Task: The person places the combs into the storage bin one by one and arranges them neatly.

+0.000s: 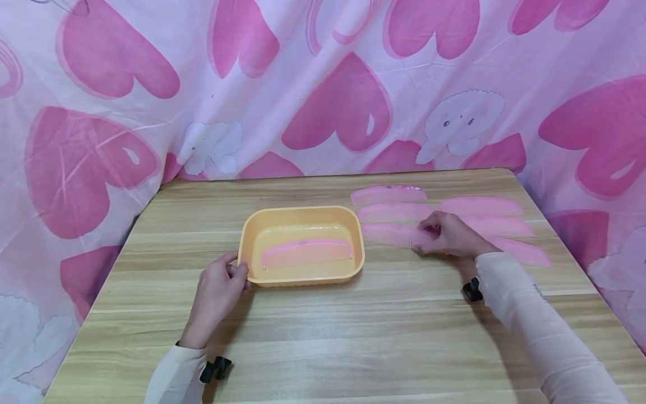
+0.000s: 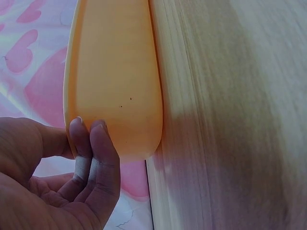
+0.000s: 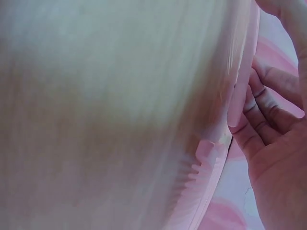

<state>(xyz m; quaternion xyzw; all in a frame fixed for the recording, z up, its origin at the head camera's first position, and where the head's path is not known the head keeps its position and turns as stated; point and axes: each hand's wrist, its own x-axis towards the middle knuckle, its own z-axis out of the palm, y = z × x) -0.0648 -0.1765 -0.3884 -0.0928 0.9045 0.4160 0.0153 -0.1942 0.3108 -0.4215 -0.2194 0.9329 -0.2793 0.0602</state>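
Observation:
A yellow plastic basin (image 1: 303,281) stands on the wooden table, with one pink comb (image 1: 308,251) lying inside it, teeth toward the near side. My left hand (image 1: 219,289) pinches the basin's near left corner; in the left wrist view its fingertips press the outer wall. To the right of the basin, my right hand (image 1: 451,234) holds the right end of another pink comb (image 1: 387,235). The right wrist view shows this comb (image 3: 242,88) between thumb and fingers, its near end against the fingers. Whether it is lifted off the table I cannot tell.
Two pink combs lie behind the held one, a far comb (image 1: 387,194) and a middle comb (image 1: 396,212). Further right is a column of three more: a back comb (image 1: 481,205), a middle comb (image 1: 502,226) and a front comb (image 1: 525,252). A heart-patterned curtain (image 1: 338,106) hangs behind the table.

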